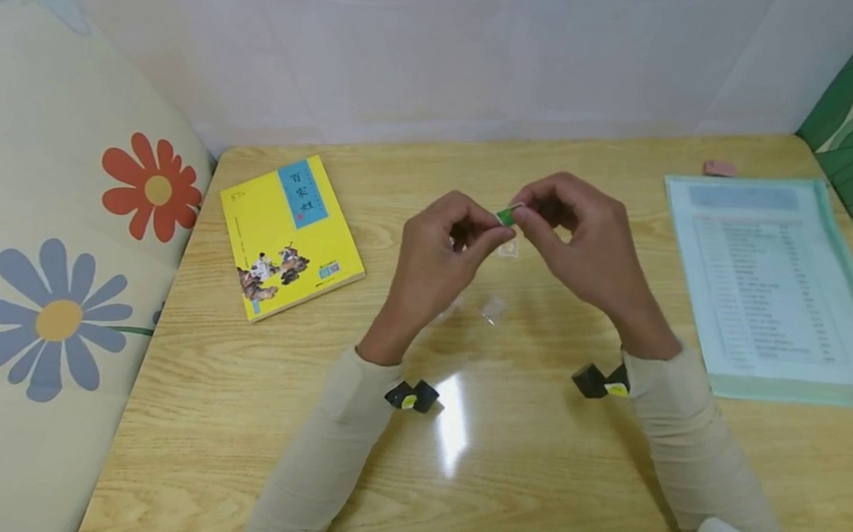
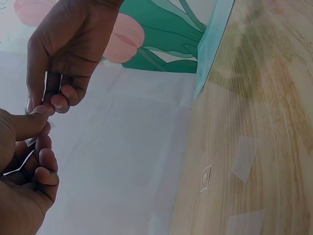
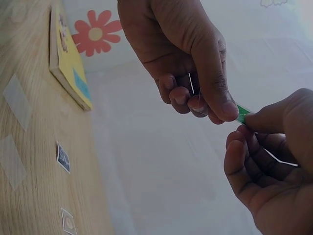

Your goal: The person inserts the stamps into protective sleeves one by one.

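Above the middle of the table, both hands meet fingertip to fingertip at a small flat green piece (image 1: pixel 506 216) with a pale edge. The left hand (image 1: pixel 438 258) pinches it from one side between thumb and forefinger. From the other side, the thumb and forefinger of the right hand (image 1: pixel 582 236) pinch it. Most of the green piece (image 3: pixel 241 113) is covered by fingertips; its exact kind cannot be told. On the table below lie small square picture pieces (image 3: pixel 63 157) and thin clear plastic pieces (image 2: pixel 244 157).
A yellow book (image 1: pixel 288 247) lies at the left of the wooden table (image 1: pixel 233 434). To the right is a pale green folder (image 1: pixel 778 285) with a printed sheet, and a small pink block (image 1: pixel 720 168) sits behind it. A wall (image 1: pixel 450 59) stands along the back edge.
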Tool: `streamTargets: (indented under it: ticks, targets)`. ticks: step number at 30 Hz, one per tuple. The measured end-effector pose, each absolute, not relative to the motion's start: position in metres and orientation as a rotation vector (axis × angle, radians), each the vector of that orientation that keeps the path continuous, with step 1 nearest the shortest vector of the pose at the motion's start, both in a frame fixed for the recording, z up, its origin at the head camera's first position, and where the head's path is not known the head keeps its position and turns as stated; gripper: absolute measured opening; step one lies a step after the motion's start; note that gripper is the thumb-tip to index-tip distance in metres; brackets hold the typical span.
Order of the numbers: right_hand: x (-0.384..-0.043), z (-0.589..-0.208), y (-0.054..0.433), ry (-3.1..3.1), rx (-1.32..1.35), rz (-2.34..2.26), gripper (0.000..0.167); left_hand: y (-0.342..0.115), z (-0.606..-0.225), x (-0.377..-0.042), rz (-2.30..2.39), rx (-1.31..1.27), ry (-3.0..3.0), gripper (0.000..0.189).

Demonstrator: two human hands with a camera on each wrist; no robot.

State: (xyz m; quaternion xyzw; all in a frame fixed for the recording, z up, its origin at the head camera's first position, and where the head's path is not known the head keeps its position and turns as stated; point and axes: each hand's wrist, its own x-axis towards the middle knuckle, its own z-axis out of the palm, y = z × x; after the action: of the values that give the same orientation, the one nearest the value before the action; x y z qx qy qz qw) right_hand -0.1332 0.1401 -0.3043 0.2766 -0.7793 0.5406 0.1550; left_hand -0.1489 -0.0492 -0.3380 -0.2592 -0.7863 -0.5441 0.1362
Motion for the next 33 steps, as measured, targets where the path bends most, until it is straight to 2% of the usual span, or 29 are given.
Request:
streamTargets:
  ticks: [7, 15, 33]
  targets:
    - [-0.145, -0.321, 0.146, -2.308, 0.801, 1.509, 0.009, -0.052, -0.336, -0.149, -1.548, -0.774, -2.277, 0.016]
    - [-0.147, -0.321, 0.15, -2.449, 0.794, 1.355, 0.018, -0.057, -0.336, -0.151, -1.466, -0.799, -2.392, 0.016]
    - [-0.149, -0.325, 0.15, -2.528, 0.809, 1.253, 0.009, -0.059, -0.334, -0.151, -1.391, -0.77, -2.528, 0.016]
